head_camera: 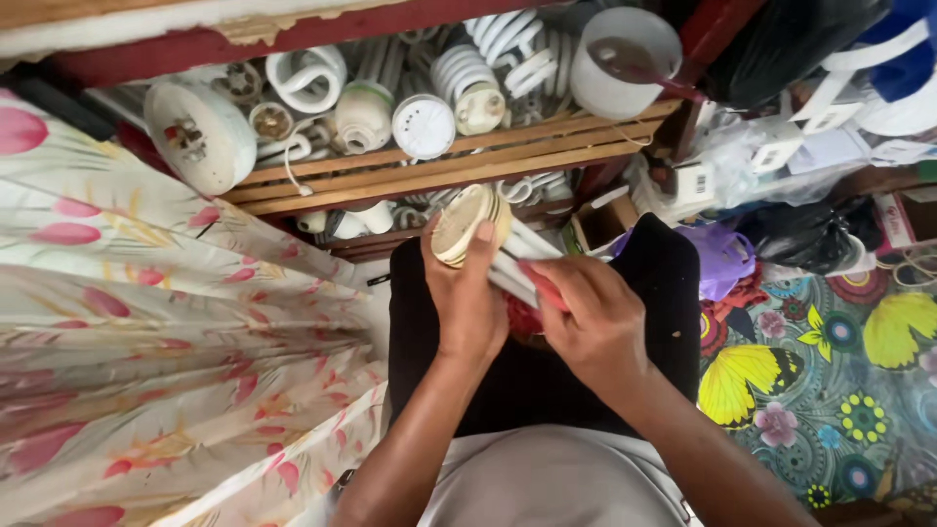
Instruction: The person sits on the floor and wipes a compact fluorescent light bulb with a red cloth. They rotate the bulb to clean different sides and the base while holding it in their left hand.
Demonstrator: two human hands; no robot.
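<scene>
Head view. The compact fluorescent lamp [480,232] sits just above the middle of the frame, over the black cloth [673,283] on the person's lap. Its round cream base points toward the camera, and its white glass tubes run off toward 4 o'clock. By the look of it, the lamp is light and rigid. The plastic base is the sturdy part and gives a firm, slightly smooth grip. The thin glass tubes are brittle and would crack under a squeeze or a twist, so the base rim is the safer place to hold it, with the glass only steadied.

The left hand [467,298] comes up from 6 o'clock and wraps the base. Its fingers are curled close together around the far side and the thumb lies flat along the near edge, so the hand is closed on the lamp. The right hand [590,317] lies at 3 o'clock from the left, touching the tubes. Its fingers are folded down and pressed together over the glass, and they pinch a thin red tool [543,288] whose tip points toward the base. How hard that hand bears on the glass cannot be told.

At 12 o'clock a wooden crate [439,161] holds more spiral lamps [508,49] and round white lamp bases [423,127]. A floral curtain [146,332] fills 9 o'clock. At 4 o'clock lies a bright mat with butterflies [839,371], and a purple plastic piece [724,256] lies just beside the black cloth.
</scene>
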